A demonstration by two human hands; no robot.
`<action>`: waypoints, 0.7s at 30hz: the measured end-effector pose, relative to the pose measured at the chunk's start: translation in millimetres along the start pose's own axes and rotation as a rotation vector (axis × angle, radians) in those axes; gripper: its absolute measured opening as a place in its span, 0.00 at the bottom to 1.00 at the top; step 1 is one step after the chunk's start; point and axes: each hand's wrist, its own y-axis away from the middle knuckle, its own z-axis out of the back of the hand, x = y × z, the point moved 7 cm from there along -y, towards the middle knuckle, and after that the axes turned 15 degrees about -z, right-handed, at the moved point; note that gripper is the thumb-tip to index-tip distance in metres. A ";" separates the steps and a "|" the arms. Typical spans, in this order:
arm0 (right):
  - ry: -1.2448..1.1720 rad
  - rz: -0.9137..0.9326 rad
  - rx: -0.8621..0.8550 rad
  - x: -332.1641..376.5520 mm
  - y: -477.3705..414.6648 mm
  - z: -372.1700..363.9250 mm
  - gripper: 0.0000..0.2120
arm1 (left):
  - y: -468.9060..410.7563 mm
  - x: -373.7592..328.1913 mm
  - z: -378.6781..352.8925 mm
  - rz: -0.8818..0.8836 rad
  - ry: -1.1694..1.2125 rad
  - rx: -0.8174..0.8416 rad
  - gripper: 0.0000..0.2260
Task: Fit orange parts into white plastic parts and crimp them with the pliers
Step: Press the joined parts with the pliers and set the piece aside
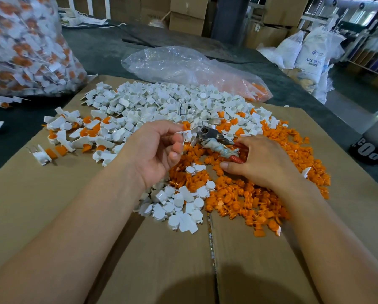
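My left hand (157, 150) pinches a white plastic part (187, 134) with an orange part in its top, held just above the pile. Its right end sits at the metal jaws of the red-handled pliers (214, 142), which my right hand (260, 163) grips by the handles. Loose white parts (161, 102) form a heap behind the hands. Loose orange parts (249, 198) spread under and in front of my right hand. Fitted white-and-orange pieces (78, 132) lie to the left.
All of it lies on flattened brown cardboard (52, 205) over a dark table. A clear bag of finished pieces (25, 44) stands far left; another clear bag (194, 69) with orange parts lies behind the heap. Cartons and white sacks (310, 51) fill the background.
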 end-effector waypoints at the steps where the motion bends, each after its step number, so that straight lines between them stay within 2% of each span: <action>1: -0.005 -0.001 0.002 0.0 0.2 0.3 0.35 | 0.0 -0.1 0.3 -0.008 -0.023 -0.001 0.06; 11: 0.007 -0.002 0.039 1.9 1.3 0.4 0.33 | 1.0 0.6 -1.4 -0.013 -0.124 0.042 0.03; 17: 0.004 0.000 0.066 2.3 1.4 -2.8 0.34 | -0.1 5.5 1.1 0.087 0.057 0.014 0.07; 21: 0.040 -0.014 0.083 0.3 0.8 -7.1 0.38 | -1.4 8.8 3.1 0.143 0.148 -0.008 0.11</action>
